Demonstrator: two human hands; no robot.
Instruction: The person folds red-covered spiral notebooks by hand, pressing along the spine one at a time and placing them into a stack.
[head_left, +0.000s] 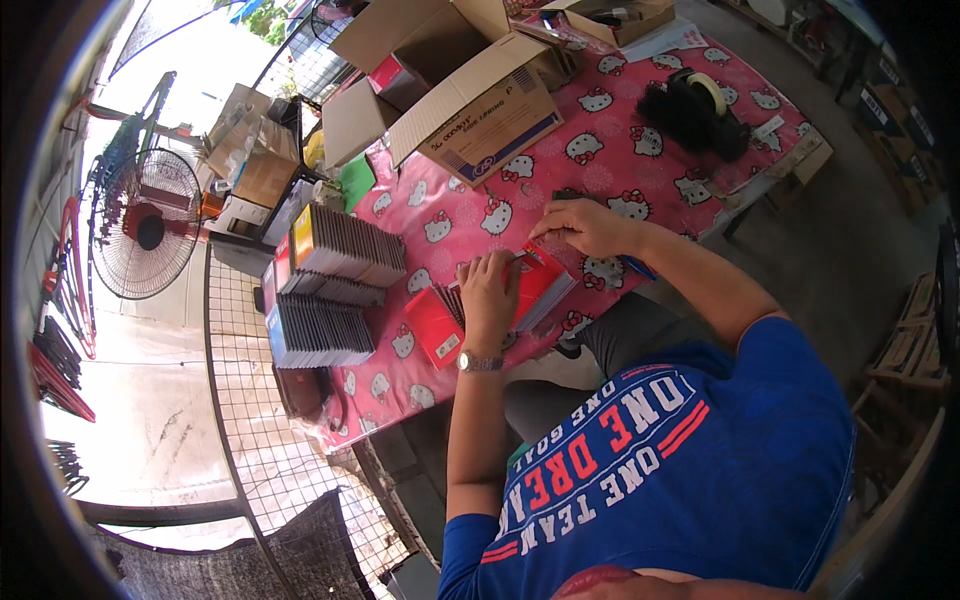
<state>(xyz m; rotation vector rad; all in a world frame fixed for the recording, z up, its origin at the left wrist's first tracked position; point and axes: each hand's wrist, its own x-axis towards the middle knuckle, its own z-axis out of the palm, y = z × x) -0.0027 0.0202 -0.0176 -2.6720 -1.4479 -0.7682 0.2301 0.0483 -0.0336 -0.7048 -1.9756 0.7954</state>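
Red-covered notebooks (545, 282) lie in front of me at the table's near edge, one stack with its page edges showing. My left hand (490, 285), with a metal watch on the wrist, rests across them, its fingers stretched out over the covers. Another red notebook (430, 325) lies tilted just left of that hand, beside a dark spiral-like edge. My right hand (585, 228) is at the far edge of the stack, thumb and fingers pinched together near the red cover. Whatever is between those fingers is too small to make out. A dark object (570, 195) lies just behind that hand.
Stacked notebooks (340, 260) stand at the table's left. Behind is an open cardboard box (490, 125). At the right back are a tape roll (708, 92) and black fuzzy item (680, 115). A pink patterned cloth (440, 200) covers the table; a fan (148, 225) stands left.
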